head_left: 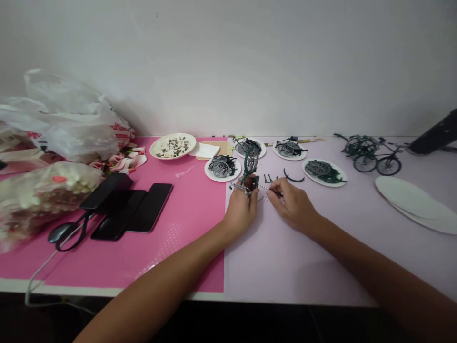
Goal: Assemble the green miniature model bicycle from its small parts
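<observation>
My left hand is closed round a partly assembled green model bicycle, its spoked wheel pointing up. A thin screwdriver is pinched in my right hand, its tip close to the bicycle frame. Small dark parts and a curved dark strip lie just beyond my right hand. Behind my hands, white plates hold grey wheels and dark parts: one plate at the left, another further back, and one at the right.
Phones and a cable lie on the pink mat at the left, near plastic bags. A plate of small pieces stands at the back. Finished-looking bicycles and white oval plates are at the right.
</observation>
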`<state>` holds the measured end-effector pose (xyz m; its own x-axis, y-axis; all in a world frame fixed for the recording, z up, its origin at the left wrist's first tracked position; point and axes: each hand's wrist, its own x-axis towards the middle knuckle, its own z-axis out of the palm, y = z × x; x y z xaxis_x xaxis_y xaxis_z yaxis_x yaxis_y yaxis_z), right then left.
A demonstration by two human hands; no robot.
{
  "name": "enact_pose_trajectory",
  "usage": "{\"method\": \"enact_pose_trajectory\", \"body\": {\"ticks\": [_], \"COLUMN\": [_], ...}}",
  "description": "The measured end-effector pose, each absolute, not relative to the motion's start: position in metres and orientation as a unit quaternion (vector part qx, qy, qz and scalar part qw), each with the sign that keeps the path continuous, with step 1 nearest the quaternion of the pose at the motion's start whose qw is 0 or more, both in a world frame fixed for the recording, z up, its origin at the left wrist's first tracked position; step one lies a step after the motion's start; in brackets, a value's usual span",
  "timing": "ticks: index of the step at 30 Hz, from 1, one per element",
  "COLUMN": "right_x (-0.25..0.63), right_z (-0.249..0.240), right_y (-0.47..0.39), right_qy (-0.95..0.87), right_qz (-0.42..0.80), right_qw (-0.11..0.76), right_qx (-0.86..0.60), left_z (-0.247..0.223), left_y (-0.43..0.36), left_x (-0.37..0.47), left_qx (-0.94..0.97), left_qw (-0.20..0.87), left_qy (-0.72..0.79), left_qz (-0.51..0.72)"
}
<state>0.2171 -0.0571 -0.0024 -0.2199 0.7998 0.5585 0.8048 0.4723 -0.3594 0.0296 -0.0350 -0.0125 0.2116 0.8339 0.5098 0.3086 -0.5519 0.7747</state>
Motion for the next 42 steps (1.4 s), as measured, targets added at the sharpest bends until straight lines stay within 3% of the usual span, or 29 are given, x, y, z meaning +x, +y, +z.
{"method": "enact_pose_trajectory", "body": {"ticks": [15,30,42], "right_x": [0.222,0.215,0.219], "right_z": [-0.006,-0.009,-0.007], "right_y": [-0.049,-0.060,-0.061], "right_qy": [-0.801,-0.732,-0.713], "right_qz": [-0.016,0.134,0.138], "right_qw": [0.391,0.409,0.461], "right_qx": [-0.452,-0.528,-0.511], "left_z": [-0.013,-0.016,0.002], "left_y": [-0.033,-0.031,-0.040], "left_x": [0.026,0.026,0.023], "left_qx": [0.766,0.804,0.777], "left_qw": [0.203,0.148,0.218], "left_qy": [0.369,0.340,0.348], "left_qz": [0.486,0.465,0.476]}}
